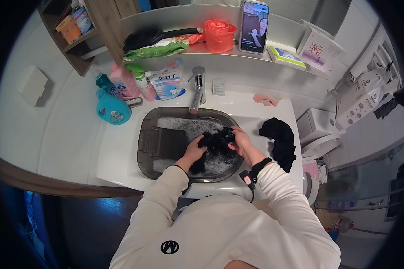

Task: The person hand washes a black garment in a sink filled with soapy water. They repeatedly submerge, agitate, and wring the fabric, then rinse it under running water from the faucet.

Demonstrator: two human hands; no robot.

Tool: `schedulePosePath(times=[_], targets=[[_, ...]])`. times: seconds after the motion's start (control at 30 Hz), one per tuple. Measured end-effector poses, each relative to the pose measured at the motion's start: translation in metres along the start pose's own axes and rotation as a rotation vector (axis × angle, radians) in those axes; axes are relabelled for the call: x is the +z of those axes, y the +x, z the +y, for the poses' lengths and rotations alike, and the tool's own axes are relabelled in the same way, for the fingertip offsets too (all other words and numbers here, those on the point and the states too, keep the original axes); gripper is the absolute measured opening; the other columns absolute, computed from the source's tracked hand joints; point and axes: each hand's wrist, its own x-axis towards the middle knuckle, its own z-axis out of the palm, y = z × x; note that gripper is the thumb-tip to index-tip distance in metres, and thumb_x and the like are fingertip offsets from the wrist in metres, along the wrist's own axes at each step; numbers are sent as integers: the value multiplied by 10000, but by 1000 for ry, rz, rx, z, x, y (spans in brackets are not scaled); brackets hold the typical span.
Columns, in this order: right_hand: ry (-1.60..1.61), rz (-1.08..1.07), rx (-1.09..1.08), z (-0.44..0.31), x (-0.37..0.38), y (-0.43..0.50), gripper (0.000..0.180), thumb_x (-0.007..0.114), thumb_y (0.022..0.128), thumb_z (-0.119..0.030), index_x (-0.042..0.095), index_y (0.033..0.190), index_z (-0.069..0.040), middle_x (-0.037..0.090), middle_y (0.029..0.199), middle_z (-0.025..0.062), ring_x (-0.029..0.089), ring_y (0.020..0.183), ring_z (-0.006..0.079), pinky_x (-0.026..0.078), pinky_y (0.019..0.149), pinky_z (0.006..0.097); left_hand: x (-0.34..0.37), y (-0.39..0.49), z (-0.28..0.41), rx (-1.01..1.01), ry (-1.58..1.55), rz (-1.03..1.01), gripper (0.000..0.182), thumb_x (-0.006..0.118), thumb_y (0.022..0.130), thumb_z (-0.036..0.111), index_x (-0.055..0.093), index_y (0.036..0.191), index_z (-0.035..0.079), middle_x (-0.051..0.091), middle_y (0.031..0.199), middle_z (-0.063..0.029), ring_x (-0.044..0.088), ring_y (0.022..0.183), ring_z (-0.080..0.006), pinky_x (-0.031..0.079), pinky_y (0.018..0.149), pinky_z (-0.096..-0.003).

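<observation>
My left hand and my right hand both grip a wet black cloth, one at each side of it. The cloth is bunched between them, over soapy water in a grey translucent plastic washbasin. Its lower part hangs into the suds, where its edge is hard to make out. A ribbed washboard lies along the basin's left side. Above the basin's far rim reaches the spout of a chrome faucet. To the right, a heap of black fabric rests on the white counter.
At the back left stand a blue detergent jug, a pink bottle, a spray bottle, a detergent pouch and a scrub brush. A shelf above holds a smartphone, red bag roll and hairbrush. A corded device lies near my right wrist.
</observation>
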Motion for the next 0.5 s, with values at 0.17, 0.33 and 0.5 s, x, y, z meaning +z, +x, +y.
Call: schedulePosePath(times=[0.17, 0.33, 0.5], targets=[[-257, -73, -261, -12, 13, -35, 351, 506, 936, -155, 555, 1284, -164, 616, 1068, 22, 581, 871, 134, 511, 645, 291, -6, -47, 24, 159, 548, -15, 923, 766, 773, 155, 255, 1531, 31, 339, 1501, -312, 367, 1404, -390, 353, 1126, -386], [-931, -223, -815, 14, 16, -58, 520, 693, 823, -225, 580, 1317, -112, 378, 1474, 254, 452, 1292, 441, 389, 1098, 416, -12, -86, 41, -38, 825, -422, 796, 679, 809, 225, 338, 1515, 87, 120, 1582, -316, 319, 1408, -467, 339, 1145, -435], [-1666, -343, -468, 30, 26, -58, 964, 761, 793, -352, 184, 1564, -297, -13, 1647, 113, 284, 1428, 391, 354, 1041, 683, 5, -80, 42, -58, 1030, -502, 705, 633, 824, 197, 413, 1491, 150, 137, 1619, -220, 210, 1449, -491, 313, 1155, -499]])
